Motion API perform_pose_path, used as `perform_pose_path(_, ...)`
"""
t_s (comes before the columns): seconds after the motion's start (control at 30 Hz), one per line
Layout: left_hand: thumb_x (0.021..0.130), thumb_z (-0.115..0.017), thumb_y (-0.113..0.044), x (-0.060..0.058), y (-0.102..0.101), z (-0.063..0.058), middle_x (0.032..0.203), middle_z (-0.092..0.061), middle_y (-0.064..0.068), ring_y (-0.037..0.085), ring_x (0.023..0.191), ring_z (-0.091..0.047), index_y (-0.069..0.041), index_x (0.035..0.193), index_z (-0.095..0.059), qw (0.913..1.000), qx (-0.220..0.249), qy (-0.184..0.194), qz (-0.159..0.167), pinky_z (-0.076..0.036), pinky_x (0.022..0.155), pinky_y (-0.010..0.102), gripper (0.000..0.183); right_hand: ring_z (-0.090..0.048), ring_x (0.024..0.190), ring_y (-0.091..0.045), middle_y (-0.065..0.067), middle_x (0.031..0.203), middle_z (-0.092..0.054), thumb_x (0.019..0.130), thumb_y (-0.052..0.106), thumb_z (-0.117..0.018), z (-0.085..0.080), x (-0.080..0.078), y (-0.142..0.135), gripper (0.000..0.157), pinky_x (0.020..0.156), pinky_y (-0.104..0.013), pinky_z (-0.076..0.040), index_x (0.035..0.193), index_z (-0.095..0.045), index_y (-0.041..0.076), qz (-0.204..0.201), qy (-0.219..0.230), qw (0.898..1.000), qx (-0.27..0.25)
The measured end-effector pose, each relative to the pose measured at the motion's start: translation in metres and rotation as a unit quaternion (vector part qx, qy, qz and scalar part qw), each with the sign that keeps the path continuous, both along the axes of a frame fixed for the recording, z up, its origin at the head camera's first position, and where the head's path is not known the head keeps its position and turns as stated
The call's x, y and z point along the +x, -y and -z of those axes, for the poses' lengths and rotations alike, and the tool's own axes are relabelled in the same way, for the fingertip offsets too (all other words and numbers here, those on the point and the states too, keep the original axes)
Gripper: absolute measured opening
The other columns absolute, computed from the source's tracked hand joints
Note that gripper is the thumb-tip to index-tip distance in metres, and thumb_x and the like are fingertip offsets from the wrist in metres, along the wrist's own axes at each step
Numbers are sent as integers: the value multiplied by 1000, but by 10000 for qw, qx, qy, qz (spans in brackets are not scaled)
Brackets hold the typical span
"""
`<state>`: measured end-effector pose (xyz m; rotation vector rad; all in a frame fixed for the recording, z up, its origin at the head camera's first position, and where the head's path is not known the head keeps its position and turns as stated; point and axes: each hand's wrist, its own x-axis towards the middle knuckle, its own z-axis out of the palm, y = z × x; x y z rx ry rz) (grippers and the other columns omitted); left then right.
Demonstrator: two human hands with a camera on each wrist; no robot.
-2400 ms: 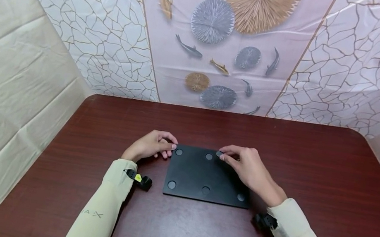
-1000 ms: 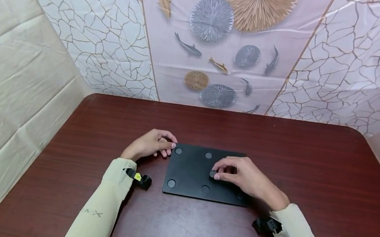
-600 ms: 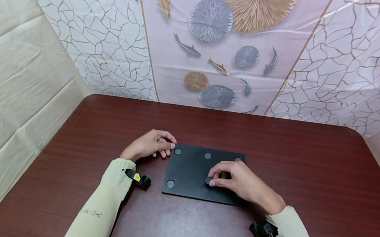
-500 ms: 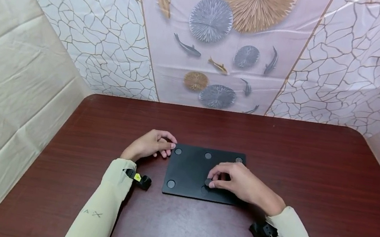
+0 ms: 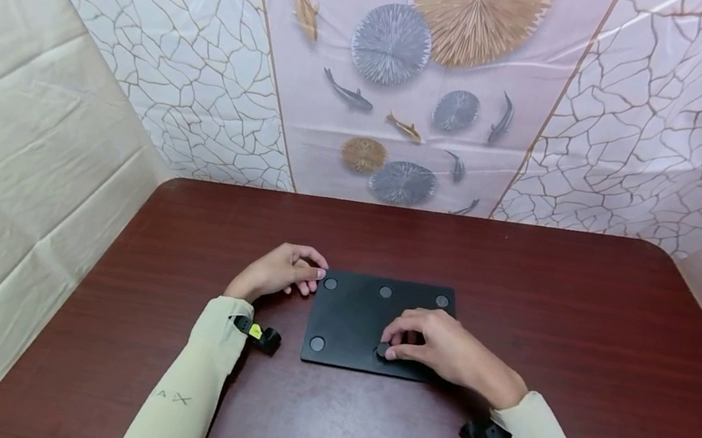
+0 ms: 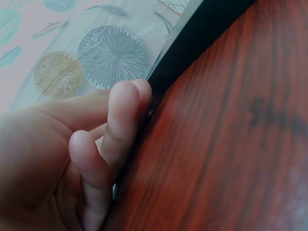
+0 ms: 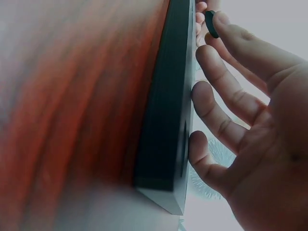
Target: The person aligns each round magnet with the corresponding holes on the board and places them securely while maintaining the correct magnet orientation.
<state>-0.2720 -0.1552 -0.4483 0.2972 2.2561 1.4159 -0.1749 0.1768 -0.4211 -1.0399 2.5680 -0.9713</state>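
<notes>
A flat black rectangular board (image 5: 344,319) lies on the table, with round grey spots along its back and front edges. My right hand (image 5: 444,347) pinches a small dark disc (image 5: 382,350) between thumb and fingers, low over the board's front middle. In the right wrist view the disc (image 7: 210,24) shows edge-on by the thumb tip, while the other fingers spread close to the board's face. At the back left corner, my left hand (image 5: 280,269) holds the board with thumb and index finger. Its remaining fingers are curled beside the board's edge in the left wrist view.
The reddish-brown wooden table (image 5: 219,212) extends around the board. A patterned cloth (image 5: 421,130) hangs behind its back edge, and a beige cloth (image 5: 22,141) hangs at the left. Small black cameras (image 5: 264,338) are strapped to both wrists.
My right hand has carried the disc from near the board's back edge forward to the front middle. The back right spot has come into view. The left hand keeps its place.
</notes>
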Motion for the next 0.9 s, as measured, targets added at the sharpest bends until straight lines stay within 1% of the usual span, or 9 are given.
perform_pose_path(0.17,105,-69,-20,2,-1,2,83,-75,7,14,68,-69,-10,121,-72,10000,31,-7,31,-48,55,25,19,-61,90,-4,14,103,-70,97,26,-78,3,2,0,12,79,-30,-54,109,-79,24,-77,-72,9999,-39)
perform_pose_path(0.43,105,-69,-19,3,-1,2,83,-75,7,13,68,-69,-10,120,-72,10000,45,18,26,-48,55,24,18,-63,91,-2,14,104,-70,96,24,-80,6,4,2,14,79,-28,-56,110,-79,25,-45,-243,9997,31)
perform_pose_path(0.7,105,-69,-19,1,0,1,83,-75,7,14,68,-69,-12,119,-72,10000,22,24,6,-47,56,25,16,-62,88,-3,12,102,-71,96,22,-80,8,4,4,14,74,-27,-55,110,-81,22,-116,-570,9983,-85)
perform_pose_path(0.9,105,-69,-20,0,0,1,83,-75,8,14,68,-69,-12,118,-72,10000,26,-15,7,-48,56,25,16,-63,89,-3,15,98,-69,94,20,-82,6,6,6,15,75,-26,-55,108,-81,23,-40,-548,9985,17)
